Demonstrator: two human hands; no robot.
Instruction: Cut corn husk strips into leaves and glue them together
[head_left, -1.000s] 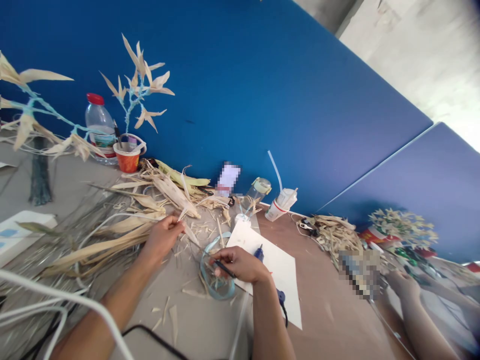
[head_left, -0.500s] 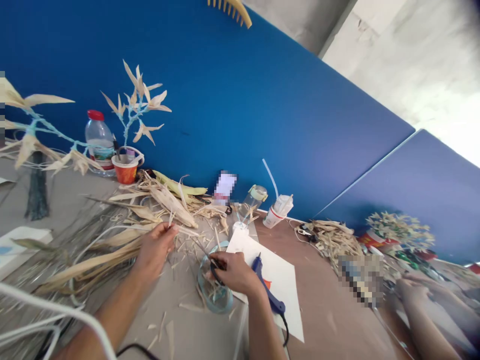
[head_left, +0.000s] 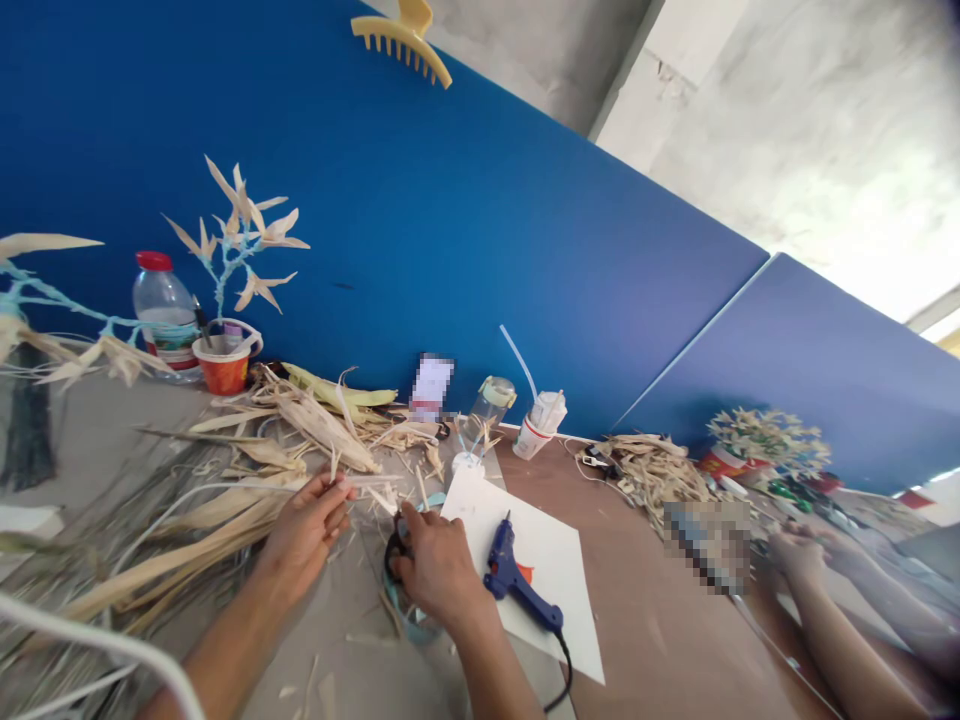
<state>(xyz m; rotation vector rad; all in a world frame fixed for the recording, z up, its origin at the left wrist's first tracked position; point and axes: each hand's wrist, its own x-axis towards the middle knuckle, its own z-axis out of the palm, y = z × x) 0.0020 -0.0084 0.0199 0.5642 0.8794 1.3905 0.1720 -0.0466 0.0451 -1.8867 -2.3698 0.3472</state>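
My left hand point(head_left: 311, 520) pinches a narrow pale strip of corn husk point(head_left: 334, 464) between thumb and fingertips. My right hand point(head_left: 436, 562), back of the hand up, is closed on black-handled scissors point(head_left: 393, 552); their blades are mostly hidden. Under that hand lies a pale teal ring-shaped thing point(head_left: 421, 632), partly covered. Dried corn husks point(head_left: 319, 415) are heaped beyond my left hand, with small husk scraps around. To the right of my right hand, a blue hot glue gun point(head_left: 517, 580) rests on a white sheet point(head_left: 574, 590).
A blue partition point(head_left: 420, 220) stands behind the table. Along it are a red-capped bottle point(head_left: 163, 310), an orange cup point(head_left: 225, 372), a glass jar point(head_left: 491, 403) and a paper cup point(head_left: 534, 430). A white cable point(head_left: 97, 625) crosses front left. Another person's hands point(head_left: 799, 555) are at the right.
The view has swung rightward. My right hand has turned more palm-down over the teal ring, and the scissor blades no longer show clearly. My left hand still pinches the husk strip.
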